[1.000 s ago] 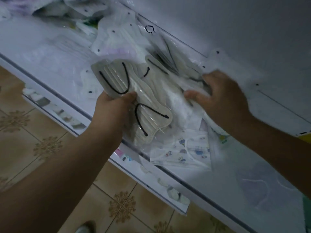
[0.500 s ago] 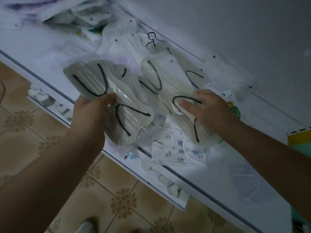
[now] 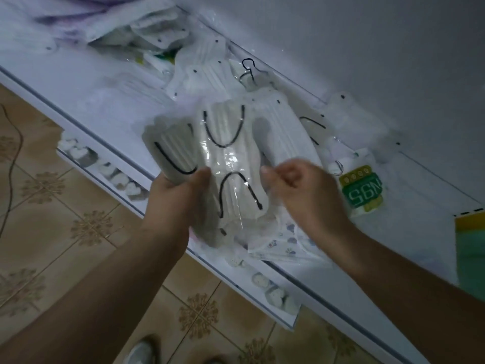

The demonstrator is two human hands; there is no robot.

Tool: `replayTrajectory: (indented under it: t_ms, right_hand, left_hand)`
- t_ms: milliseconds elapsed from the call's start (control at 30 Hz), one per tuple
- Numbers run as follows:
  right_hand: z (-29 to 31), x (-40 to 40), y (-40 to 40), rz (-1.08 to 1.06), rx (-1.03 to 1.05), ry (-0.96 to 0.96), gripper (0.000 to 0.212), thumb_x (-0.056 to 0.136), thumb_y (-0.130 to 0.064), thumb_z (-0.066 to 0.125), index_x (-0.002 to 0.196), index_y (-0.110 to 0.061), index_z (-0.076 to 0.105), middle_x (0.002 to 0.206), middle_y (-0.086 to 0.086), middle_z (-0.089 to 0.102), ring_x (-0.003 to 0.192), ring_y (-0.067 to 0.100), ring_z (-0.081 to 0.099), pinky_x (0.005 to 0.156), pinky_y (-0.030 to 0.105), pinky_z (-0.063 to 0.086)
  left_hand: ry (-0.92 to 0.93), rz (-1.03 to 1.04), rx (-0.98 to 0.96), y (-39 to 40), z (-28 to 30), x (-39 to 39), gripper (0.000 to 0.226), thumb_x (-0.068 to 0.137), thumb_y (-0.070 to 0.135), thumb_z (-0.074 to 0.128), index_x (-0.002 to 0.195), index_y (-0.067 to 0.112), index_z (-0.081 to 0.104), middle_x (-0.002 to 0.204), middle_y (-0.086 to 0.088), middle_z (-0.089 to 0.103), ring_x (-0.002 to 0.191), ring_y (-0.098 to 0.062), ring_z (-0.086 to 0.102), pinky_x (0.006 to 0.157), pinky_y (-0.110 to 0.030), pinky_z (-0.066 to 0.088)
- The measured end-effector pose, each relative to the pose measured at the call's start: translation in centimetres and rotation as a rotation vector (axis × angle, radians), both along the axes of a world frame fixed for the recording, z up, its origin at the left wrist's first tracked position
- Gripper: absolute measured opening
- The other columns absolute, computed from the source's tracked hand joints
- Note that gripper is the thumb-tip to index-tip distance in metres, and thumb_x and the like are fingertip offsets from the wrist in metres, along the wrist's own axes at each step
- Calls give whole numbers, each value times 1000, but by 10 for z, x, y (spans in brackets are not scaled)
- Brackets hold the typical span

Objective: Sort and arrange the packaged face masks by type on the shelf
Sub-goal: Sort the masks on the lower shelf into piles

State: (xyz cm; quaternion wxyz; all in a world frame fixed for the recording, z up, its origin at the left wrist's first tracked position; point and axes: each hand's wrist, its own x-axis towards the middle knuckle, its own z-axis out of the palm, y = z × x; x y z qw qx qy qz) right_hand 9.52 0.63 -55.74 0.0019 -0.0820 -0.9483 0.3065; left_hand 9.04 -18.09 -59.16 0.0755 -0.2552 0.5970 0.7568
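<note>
My left hand [image 3: 181, 190] grips a clear pack of white masks with black ear loops [image 3: 173, 153] above the white shelf's [image 3: 86, 82] front edge. A second pack of the same kind [image 3: 231, 158] lies on top of it, and my right hand [image 3: 299, 185] pinches that pack's right side. More white mask packs [image 3: 204, 72] are piled at the back of the shelf. A pack of printed children's masks [image 3: 283, 243] lies under my right wrist.
A green and yellow N95 pack [image 3: 363, 189] lies right of my right hand. A green and yellow box [image 3: 469, 240] sits at the right edge. A lower shelf edge with small white items [image 3: 115, 177] juts out over the tiled floor [image 3: 65, 232]. A wall [image 3: 367, 48] backs the shelf.
My right hand lifted a second black-looped pack off the pile and brought it left onto the pack in my left hand. The N95 pack came into view.
</note>
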Motion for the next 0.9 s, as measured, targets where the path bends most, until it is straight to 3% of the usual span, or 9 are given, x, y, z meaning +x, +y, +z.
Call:
replayTrajectory:
  t_ms: [67, 133, 200, 333, 500, 600, 667, 800, 900]
  right_hand:
    - [-7, -25, 17, -23, 376, 86, 86, 76, -68, 67, 138, -12, 46, 124, 11, 58, 112, 28, 57, 89, 32, 49]
    - [-15, -54, 33, -123, 396, -152, 111, 66, -69, 75, 147, -9, 29, 138, 17, 49, 125, 35, 49, 102, 46, 45]
    - [-17, -76, 45, -202, 225, -218, 93, 64, -59, 83, 131, -6, 49, 125, 15, 60, 114, 33, 59, 93, 43, 51]
    - [1, -83, 62, -271, 181, 153, 44, 74, -40, 81, 100, -6, 67, 98, 12, 70, 89, 26, 65, 71, 30, 47]
    - [25, -64, 55, -269, 506, 337, 40, 85, -21, 69, 121, -11, 52, 118, 11, 61, 106, 34, 59, 72, 35, 41]
    - [24, -37, 17, -16, 581, 415, 51, 85, -23, 72, 129, -11, 50, 124, 13, 54, 104, 27, 56, 72, 28, 41]
    - [13, -12, -17, 210, 536, 382, 42, 88, -30, 69, 123, -11, 55, 116, 10, 55, 98, 21, 54, 73, 27, 47]
    - [-9, 20, -63, 476, 207, 162, 20, 94, -21, 49, 106, -13, 64, 103, 0, 59, 91, 16, 54, 74, 34, 51]
    - [-8, 25, -66, 615, 30, 112, 32, 98, -35, 44, 109, -18, 67, 103, -5, 63, 95, 9, 55, 84, 30, 48]
  left_hand:
    - [-24, 62, -26, -7, -7, -2, 21, 92, 22, 72, 112, 15, 67, 98, -3, 74, 95, -23, 71, 82, -37, 56]
    - [-18, 67, -33, -13, -12, -2, 21, 92, 22, 73, 111, 18, 67, 101, -2, 74, 98, -24, 71, 87, -41, 56]
    - [-6, 60, -39, -17, -15, 0, 21, 92, 22, 73, 112, 20, 67, 105, -1, 74, 101, -23, 70, 93, -44, 55]
    - [-4, 54, -26, -21, -15, -1, 33, 92, 21, 73, 124, 15, 66, 111, -3, 75, 104, -24, 70, 97, -47, 54]
    - [-41, 56, -31, -22, -11, -5, 32, 92, 21, 72, 122, 12, 66, 108, -8, 74, 102, -30, 70, 96, -51, 54]
    - [-62, 18, -10, -15, -9, 0, 25, 94, 20, 71, 117, 13, 67, 108, -9, 74, 99, -28, 71, 89, -44, 57]
    - [-61, -8, 30, -8, -5, 4, 19, 96, 20, 67, 115, 14, 66, 109, -10, 74, 100, -27, 71, 89, -42, 57]
    - [17, -125, 371, -1, 10, 5, 53, 100, 52, 46, 133, 13, 60, 123, -8, 72, 114, -21, 69, 98, -39, 54]
    - [64, -76, 172, -5, 5, 0, 39, 97, 36, 64, 127, 10, 64, 114, -8, 75, 106, -24, 73, 91, -39, 59]
